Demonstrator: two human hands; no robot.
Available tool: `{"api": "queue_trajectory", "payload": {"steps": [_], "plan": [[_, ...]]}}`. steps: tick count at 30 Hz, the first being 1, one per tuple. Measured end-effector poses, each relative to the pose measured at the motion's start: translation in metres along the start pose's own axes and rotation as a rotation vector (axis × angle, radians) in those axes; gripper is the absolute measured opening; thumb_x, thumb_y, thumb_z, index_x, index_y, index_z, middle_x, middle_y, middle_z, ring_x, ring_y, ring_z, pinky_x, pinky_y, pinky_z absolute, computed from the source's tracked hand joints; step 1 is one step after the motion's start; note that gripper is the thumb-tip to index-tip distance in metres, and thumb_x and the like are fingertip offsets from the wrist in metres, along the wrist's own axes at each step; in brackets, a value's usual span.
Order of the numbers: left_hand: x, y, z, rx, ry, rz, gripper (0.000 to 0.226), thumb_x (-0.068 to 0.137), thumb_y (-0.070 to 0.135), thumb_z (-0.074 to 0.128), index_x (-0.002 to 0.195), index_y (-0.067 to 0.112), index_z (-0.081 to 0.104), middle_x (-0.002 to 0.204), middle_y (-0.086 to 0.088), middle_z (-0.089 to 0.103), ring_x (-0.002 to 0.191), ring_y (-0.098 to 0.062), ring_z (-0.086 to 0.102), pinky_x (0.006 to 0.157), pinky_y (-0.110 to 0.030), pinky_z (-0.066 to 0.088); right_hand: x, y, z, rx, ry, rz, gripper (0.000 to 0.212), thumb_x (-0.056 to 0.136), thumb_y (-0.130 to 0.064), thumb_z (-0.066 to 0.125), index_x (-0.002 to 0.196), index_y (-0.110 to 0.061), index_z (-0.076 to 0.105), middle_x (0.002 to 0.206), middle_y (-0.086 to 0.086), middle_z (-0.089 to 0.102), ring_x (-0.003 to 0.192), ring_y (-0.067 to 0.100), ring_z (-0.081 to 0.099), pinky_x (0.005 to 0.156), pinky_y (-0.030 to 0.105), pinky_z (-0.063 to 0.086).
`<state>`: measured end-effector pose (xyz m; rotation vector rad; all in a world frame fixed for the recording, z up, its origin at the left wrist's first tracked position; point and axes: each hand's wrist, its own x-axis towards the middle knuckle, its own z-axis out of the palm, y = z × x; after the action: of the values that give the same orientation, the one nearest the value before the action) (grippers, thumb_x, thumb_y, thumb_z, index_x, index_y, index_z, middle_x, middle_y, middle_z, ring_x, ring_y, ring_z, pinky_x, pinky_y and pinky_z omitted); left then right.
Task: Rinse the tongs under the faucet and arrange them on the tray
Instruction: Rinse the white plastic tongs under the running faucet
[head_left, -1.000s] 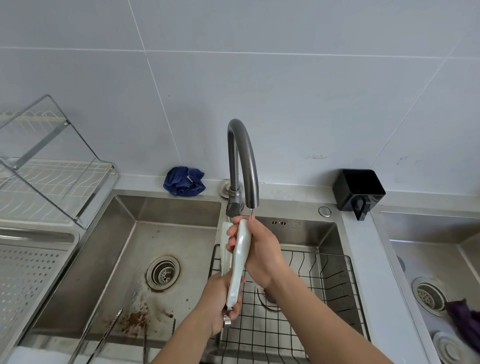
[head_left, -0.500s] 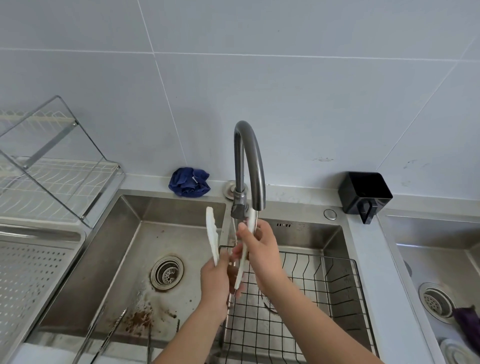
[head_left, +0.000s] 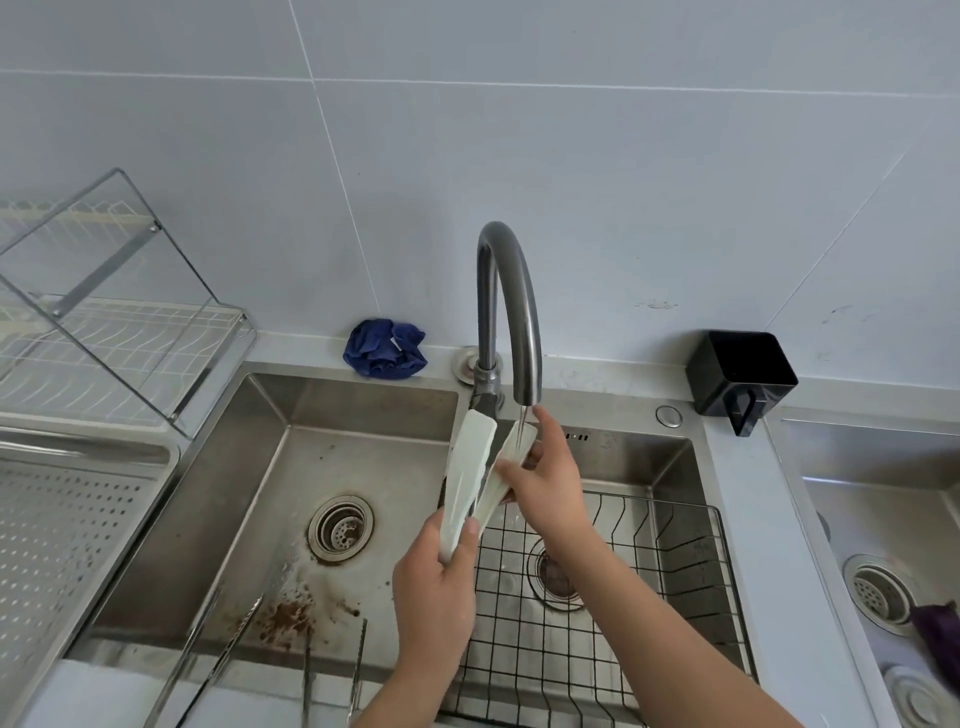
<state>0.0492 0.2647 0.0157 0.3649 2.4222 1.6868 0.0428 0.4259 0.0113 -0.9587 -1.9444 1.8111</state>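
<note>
My left hand (head_left: 434, 587) is clamped around the hinge end of the white tongs (head_left: 470, 480), while my right hand (head_left: 548, 475) pinches the right blade under the faucet (head_left: 511, 306) stream. They seem light, springy plastic, slick when wet, so I judge the hinge end the safest hold. The blades splay upward from my grip, over the sink (head_left: 270, 457).

Matt white plastic tongs (head_left: 470, 467), brushed steel sink (head_left: 363, 410), glossy faucet (head_left: 506, 291).
</note>
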Motion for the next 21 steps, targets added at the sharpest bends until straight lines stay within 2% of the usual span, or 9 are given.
{"api": "queue_trajectory", "payload": {"steps": [2, 4, 5, 8, 10, 11, 15, 19, 21], "plan": [[-0.002, -0.003, -0.005, 0.028, 0.012, -0.027, 0.013, 0.097, 0.040, 0.058, 0.089, 0.034, 0.066, 0.049, 0.010, 0.045, 0.045, -0.006, 0.037, 0.044, -0.020, 0.033, -0.001, 0.003, 0.003, -0.037, -0.005, 0.036, 0.051, 0.091, -0.003, 0.063, 0.133, -0.029, 0.053, 0.097, 0.007, 0.070, 0.075, 0.021, 0.076, 0.059, 0.044, 0.066], [-0.002, -0.007, -0.009, 0.065, 0.023, -0.070, 0.025, 0.097, 0.040, 0.059, 0.076, 0.029, 0.063, 0.048, 0.009, 0.045, 0.044, -0.007, 0.040, 0.046, -0.022, 0.035, -0.002, 0.006, 0.005, -0.053, 0.018, 0.074, 0.023, 0.095, -0.006, 0.055, 0.109, -0.024, 0.061, 0.091, 0.008, 0.069, 0.062, 0.019, 0.075, 0.047, 0.037, 0.061], [-0.003, -0.008, -0.011, 0.092, 0.017, -0.089, 0.029, 0.098, 0.041, 0.059, 0.071, 0.028, 0.060, 0.048, 0.010, 0.047, 0.044, -0.007, 0.042, 0.045, -0.020, 0.034, -0.001, 0.009, 0.005, -0.070, 0.029, 0.091, 0.018, 0.097, -0.009, 0.052, 0.100, -0.022, 0.064, 0.087, 0.010, 0.070, 0.056, 0.019, 0.073, 0.043, 0.034, 0.058], [-0.003, -0.009, -0.019, 0.199, -0.028, -0.124, 0.022, 0.098, 0.044, 0.058, 0.081, 0.033, 0.065, 0.051, 0.018, 0.056, 0.046, -0.003, 0.052, 0.044, -0.015, 0.036, -0.002, 0.023, 0.001, -0.098, 0.001, 0.167, 0.021, 0.101, -0.012, 0.051, 0.091, -0.014, 0.069, 0.078, 0.015, 0.072, 0.048, 0.023, 0.068, 0.041, 0.033, 0.054], [-0.001, -0.010, -0.025, 0.310, -0.046, -0.140, 0.021, 0.098, 0.047, 0.055, 0.090, 0.032, 0.067, 0.052, 0.012, 0.058, 0.048, -0.004, 0.055, 0.045, -0.016, 0.033, -0.006, 0.032, -0.001, -0.072, -0.036, 0.210, 0.022, 0.103, -0.011, 0.054, 0.088, -0.011, 0.070, 0.072, 0.013, 0.071, 0.049, 0.023, 0.069, 0.043, 0.033, 0.056], [0.001, -0.010, -0.027, 0.365, -0.054, -0.144, 0.021, 0.097, 0.049, 0.054, 0.093, 0.033, 0.067, 0.055, 0.010, 0.059, 0.051, -0.005, 0.056, 0.047, -0.021, 0.036, -0.008, 0.035, -0.002, -0.051, -0.058, 0.230, 0.022, 0.102, -0.009, 0.055, 0.087, -0.011, 0.071, 0.069, 0.011, 0.072, 0.051, 0.024, 0.070, 0.046, 0.034, 0.059], [0.005, -0.008, -0.029, 0.409, -0.078, -0.165, 0.022, 0.097, 0.047, 0.054, 0.092, 0.031, 0.068, 0.061, 0.008, 0.061, 0.058, -0.011, 0.060, 0.052, -0.031, 0.044, -0.005, 0.037, -0.003, -0.017, -0.122, 0.290, 0.020, 0.097, -0.002, 0.059, 0.086, -0.012, 0.073, 0.066, 0.008, 0.076, 0.061, 0.027, 0.076, 0.055, 0.038, 0.064], [0.009, -0.004, -0.026, 0.383, -0.089, -0.190, 0.022, 0.098, 0.046, 0.054, 0.090, 0.030, 0.066, 0.061, 0.006, 0.062, 0.059, -0.014, 0.061, 0.056, -0.035, 0.051, 0.003, 0.034, 0.001, -0.122, -0.093, 0.255, 0.020, 0.102, -0.015, 0.059, 0.088, -0.011, 0.072, 0.062, 0.012, 0.073, 0.052, 0.029, 0.070, 0.051, 0.037, 0.061], [0.011, -0.004, -0.026, 0.402, -0.081, -0.189, 0.022, 0.098, 0.047, 0.054, 0.090, 0.030, 0.066, 0.062, 0.005, 0.063, 0.059, -0.013, 0.062, 0.055, -0.034, 0.052, 0.004, 0.034, 0.005, -0.043, -0.086, 0.275, 0.022, 0.104, -0.018, 0.057, 0.091, -0.011, 0.073, 0.067, 0.013, 0.074, 0.053, 0.026, 0.070, 0.051, 0.039, 0.061]]}}
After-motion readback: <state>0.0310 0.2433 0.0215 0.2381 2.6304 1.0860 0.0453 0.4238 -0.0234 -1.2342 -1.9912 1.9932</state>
